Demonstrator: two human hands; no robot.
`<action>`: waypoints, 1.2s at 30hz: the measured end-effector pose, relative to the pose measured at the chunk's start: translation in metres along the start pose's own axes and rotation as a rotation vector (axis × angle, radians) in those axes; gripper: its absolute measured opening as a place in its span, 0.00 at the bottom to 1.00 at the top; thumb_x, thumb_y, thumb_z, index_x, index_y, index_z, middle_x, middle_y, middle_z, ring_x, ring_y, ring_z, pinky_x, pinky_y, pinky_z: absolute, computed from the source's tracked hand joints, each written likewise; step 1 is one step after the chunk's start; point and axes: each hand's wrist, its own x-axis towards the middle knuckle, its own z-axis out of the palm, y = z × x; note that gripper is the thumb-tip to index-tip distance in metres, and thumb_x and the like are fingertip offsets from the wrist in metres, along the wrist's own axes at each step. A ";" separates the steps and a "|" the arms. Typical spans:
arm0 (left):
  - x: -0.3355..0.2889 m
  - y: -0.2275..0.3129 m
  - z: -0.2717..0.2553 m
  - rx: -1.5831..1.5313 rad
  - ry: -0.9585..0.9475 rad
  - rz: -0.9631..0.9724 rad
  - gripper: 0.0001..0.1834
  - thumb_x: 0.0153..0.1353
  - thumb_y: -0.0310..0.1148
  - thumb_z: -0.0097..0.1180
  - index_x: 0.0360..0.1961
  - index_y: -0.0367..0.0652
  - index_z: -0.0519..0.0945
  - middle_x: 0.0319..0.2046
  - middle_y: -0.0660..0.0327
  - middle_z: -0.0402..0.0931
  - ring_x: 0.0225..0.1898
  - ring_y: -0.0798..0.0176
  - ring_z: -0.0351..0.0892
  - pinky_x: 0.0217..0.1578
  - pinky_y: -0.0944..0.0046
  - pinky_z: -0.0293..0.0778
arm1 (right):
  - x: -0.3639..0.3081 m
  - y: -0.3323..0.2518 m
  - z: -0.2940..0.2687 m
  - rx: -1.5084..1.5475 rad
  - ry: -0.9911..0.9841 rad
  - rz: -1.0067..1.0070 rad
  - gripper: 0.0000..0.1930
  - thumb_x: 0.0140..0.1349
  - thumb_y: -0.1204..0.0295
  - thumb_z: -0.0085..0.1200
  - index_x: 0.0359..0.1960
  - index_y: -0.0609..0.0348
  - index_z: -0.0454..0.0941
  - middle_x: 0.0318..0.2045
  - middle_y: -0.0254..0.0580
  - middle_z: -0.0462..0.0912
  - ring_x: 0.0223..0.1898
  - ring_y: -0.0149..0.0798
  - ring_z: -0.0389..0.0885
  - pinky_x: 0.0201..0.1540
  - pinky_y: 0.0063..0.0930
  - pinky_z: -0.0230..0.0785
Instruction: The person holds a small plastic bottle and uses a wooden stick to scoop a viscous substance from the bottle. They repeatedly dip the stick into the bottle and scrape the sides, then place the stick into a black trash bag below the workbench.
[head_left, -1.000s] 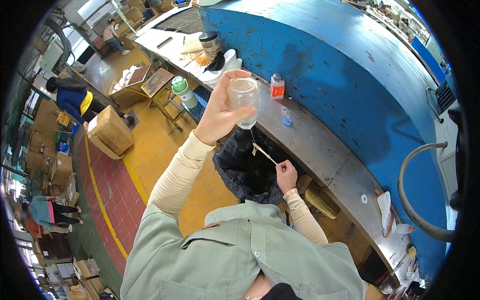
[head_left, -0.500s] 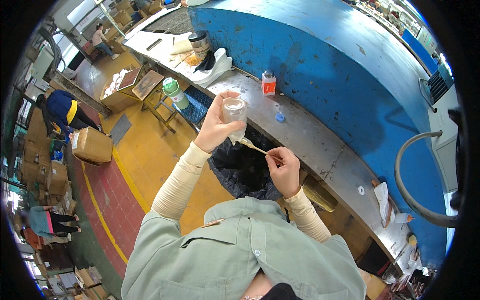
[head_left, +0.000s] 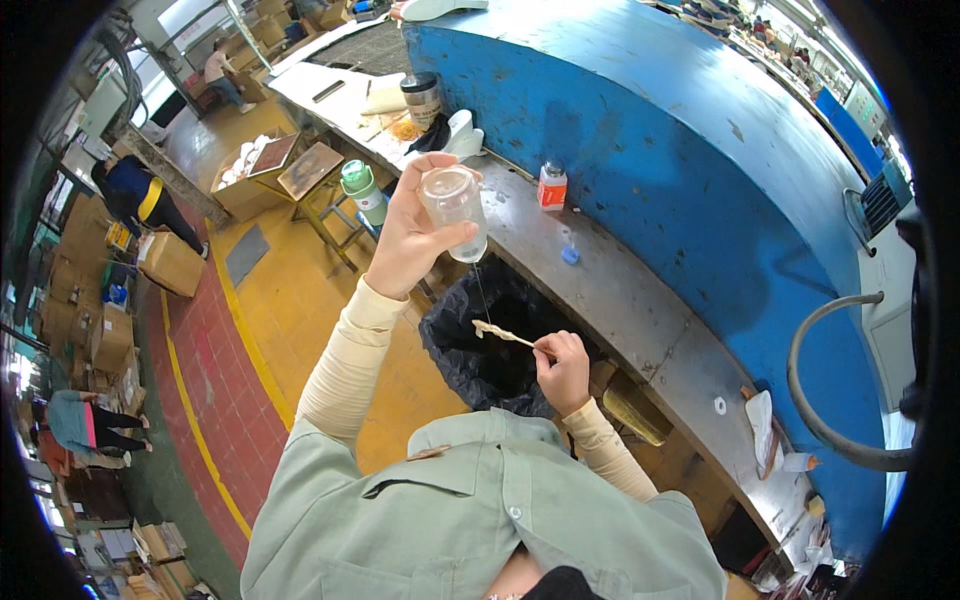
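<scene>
My left hand [head_left: 410, 235] grips a clear bottle [head_left: 452, 205], which is tipped with its base up and its mouth pointing down. Between the fingers of my right hand [head_left: 563, 372] is the end of a thin stick [head_left: 520, 341]. A pale, sticky-looking clump [head_left: 490, 328] coats the stick's far end. From the bottle's mouth a fine strand runs down to that clump. Below both hands stands a bin lined with a black plastic bag [head_left: 450, 335]; its inside is too dark to make out.
On the grey metal ledge [head_left: 620, 300] stand a bottle with an orange label [head_left: 552, 188] and a blue cap [head_left: 570, 255]. A blue machine wall [head_left: 680, 200] rises behind. At left are a green flask [head_left: 362, 190], a stool [head_left: 310, 170], a carton [head_left: 170, 263] and several people.
The stick with its clump has come down and away from the bottle's mouth, leaving a thin strand between them. My left hand has shifted slightly left with the bottle.
</scene>
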 end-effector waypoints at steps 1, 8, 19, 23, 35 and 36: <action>0.001 0.007 0.001 0.009 -0.004 0.031 0.35 0.45 0.20 0.65 0.55 0.45 0.62 0.49 0.55 0.72 0.54 0.60 0.70 0.56 0.61 0.65 | -0.003 0.008 0.006 -0.018 -0.011 0.004 0.04 0.47 0.81 0.56 0.23 0.61 0.73 0.23 0.43 0.72 0.29 0.48 0.70 0.33 0.37 0.64; 0.012 0.044 0.007 0.060 -0.097 0.223 0.38 0.43 0.20 0.66 0.55 0.45 0.62 0.49 0.56 0.72 0.53 0.63 0.70 0.55 0.62 0.64 | -0.030 0.063 0.044 -0.187 -0.150 0.115 0.01 0.51 0.77 0.53 0.24 0.58 0.74 0.26 0.43 0.74 0.34 0.48 0.72 0.38 0.40 0.66; 0.027 0.082 0.006 0.056 -0.066 0.373 0.39 0.43 0.20 0.66 0.57 0.45 0.61 0.49 0.52 0.72 0.52 0.60 0.72 0.54 0.60 0.69 | -0.053 0.108 0.079 -0.301 -0.270 0.312 0.00 0.55 0.76 0.51 0.28 0.57 0.74 0.30 0.43 0.77 0.39 0.49 0.74 0.43 0.41 0.67; 0.026 0.082 0.002 -0.033 0.056 0.365 0.36 0.47 0.18 0.63 0.57 0.42 0.60 0.49 0.50 0.72 0.51 0.58 0.74 0.54 0.58 0.70 | -0.058 0.125 0.086 -0.176 -0.225 0.520 0.02 0.54 0.74 0.52 0.26 0.57 0.74 0.29 0.46 0.79 0.36 0.52 0.76 0.40 0.44 0.69; -0.024 -0.103 -0.028 -0.683 0.411 -0.591 0.16 0.61 0.46 0.55 0.39 0.44 0.75 0.33 0.67 0.77 0.30 0.72 0.75 0.28 0.75 0.73 | -0.121 0.190 0.105 0.430 0.126 1.042 0.02 0.44 0.78 0.58 0.22 0.62 0.82 0.20 0.41 0.81 0.22 0.33 0.76 0.27 0.30 0.69; -0.026 -0.128 -0.029 -0.754 0.449 -0.682 0.16 0.61 0.44 0.56 0.40 0.43 0.75 0.34 0.64 0.77 0.28 0.70 0.76 0.26 0.75 0.75 | -0.144 0.214 0.113 0.329 0.028 0.923 0.02 0.44 0.78 0.58 0.22 0.62 0.82 0.19 0.39 0.80 0.21 0.34 0.75 0.25 0.31 0.67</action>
